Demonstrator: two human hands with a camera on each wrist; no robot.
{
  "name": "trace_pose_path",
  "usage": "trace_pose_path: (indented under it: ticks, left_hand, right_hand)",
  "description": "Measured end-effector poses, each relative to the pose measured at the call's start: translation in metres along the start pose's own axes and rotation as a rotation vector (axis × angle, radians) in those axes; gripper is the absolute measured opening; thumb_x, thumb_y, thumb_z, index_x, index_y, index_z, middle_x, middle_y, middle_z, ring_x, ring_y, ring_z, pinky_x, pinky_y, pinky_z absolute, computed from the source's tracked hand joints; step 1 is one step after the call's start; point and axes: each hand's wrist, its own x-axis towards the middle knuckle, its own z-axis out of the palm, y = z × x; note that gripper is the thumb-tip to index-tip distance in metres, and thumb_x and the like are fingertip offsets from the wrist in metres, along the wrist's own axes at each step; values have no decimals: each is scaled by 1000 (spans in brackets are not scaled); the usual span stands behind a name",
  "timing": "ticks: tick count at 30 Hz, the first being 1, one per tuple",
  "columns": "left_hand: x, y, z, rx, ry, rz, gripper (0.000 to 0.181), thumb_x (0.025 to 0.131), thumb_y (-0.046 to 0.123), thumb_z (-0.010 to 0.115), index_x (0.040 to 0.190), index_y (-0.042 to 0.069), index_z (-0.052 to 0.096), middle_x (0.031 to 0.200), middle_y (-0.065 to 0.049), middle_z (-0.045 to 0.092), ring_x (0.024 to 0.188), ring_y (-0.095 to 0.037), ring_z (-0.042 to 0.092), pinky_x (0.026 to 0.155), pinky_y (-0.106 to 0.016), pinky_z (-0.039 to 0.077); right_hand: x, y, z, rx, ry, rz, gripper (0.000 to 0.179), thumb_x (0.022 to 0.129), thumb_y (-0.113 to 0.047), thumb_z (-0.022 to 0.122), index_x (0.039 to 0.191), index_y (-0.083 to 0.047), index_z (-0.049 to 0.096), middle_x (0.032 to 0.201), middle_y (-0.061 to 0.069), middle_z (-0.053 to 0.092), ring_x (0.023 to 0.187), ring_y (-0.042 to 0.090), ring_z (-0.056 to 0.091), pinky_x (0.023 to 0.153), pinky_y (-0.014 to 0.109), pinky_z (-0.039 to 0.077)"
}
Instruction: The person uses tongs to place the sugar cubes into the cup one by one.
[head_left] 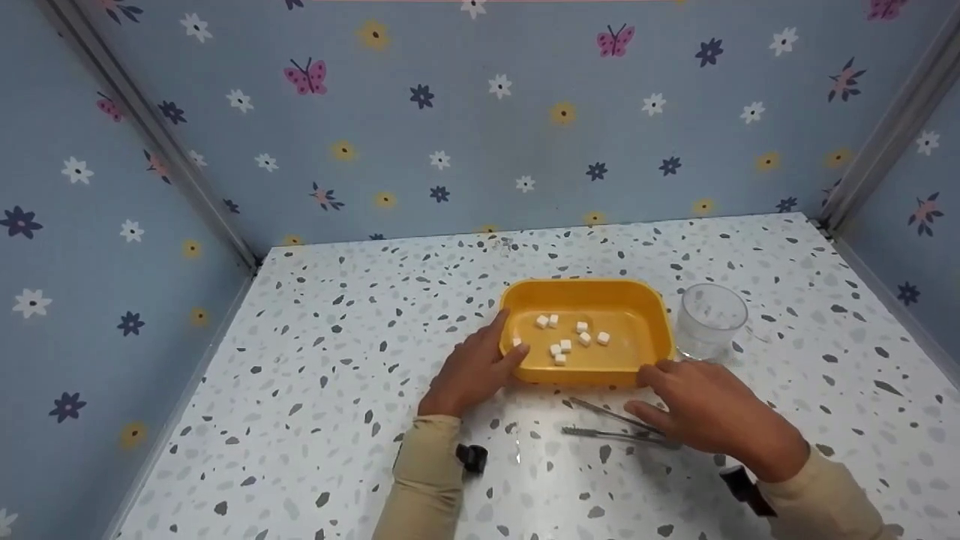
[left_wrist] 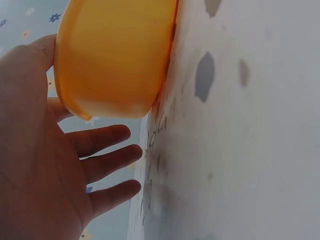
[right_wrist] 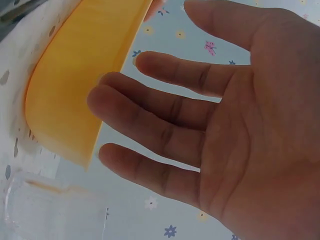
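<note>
A yellow rectangular tray with rounded corners lies on the speckled table, several small white cubes scattered on its floor. My left hand holds its left end, the thumb over the rim and the index finger along the outside. In the left wrist view, the other fingers stretch out below the tray. With relaxed, nearly straight fingers, my right hand touches the front right corner; its thumb is apart from the tray. Metal tongs lie in front of the tray, their rear end partly hidden under the right hand.
Just right of the tray stands a clear cup, close behind the right hand. Blue flower-patterned panels enclose the table at the back and both sides.
</note>
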Motion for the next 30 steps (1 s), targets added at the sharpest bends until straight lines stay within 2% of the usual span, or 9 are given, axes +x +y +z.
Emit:
trace_pose_path:
  ticks: [4, 9, 17, 26, 30]
  left_hand:
    - [0, 1, 0, -17, -4, -8, 81, 98, 68, 41, 163, 28, 13, 158, -9, 37, 141, -29, 40, 113, -49, 34]
    - [0, 1, 0, -32, -5, -10, 79, 99, 65, 43, 163, 30, 12, 159, -9, 37, 141, -29, 40, 112, -50, 34]
    - [-1, -1, 0, -49, -17, -20, 79, 99, 62, 45, 163, 29, 12, 161, -5, 32, 144, -25, 35, 114, -48, 33]
    - [0, -1, 1, -70, -16, -22, 80, 99, 62, 46, 163, 29, 11, 162, -5, 31, 144, -25, 35, 114, -46, 31]
    - [-1, -1, 1, -78, -18, -27, 81, 98, 65, 45, 163, 31, 10, 162, -4, 31, 143, -26, 36, 114, -47, 31]
  right_hand:
    - [1, -4, 4, -2, -28, -11, 32, 92, -44, 70, 105, -14, 69, 81, -5, 59, 64, 11, 48, 59, 32, 42]
    - [2, -6, 11, -3, -17, -42, 29, 91, -41, 72, 104, -16, 67, 87, -4, 62, 65, 12, 49, 60, 32, 43]
    - [2, -14, 22, 1, -12, -108, 23, 90, -36, 73, 93, -16, 63, 84, -8, 50, 61, 11, 42, 54, 27, 38]
    - [3, -14, 28, -18, -46, -113, 29, 82, -34, 81, 93, -13, 64, 86, -5, 50, 62, 13, 43, 54, 28, 40]
    - [4, -14, 30, -1, -72, -104, 25, 81, -29, 81, 88, -13, 64, 81, -5, 49, 61, 14, 42, 54, 28, 39]
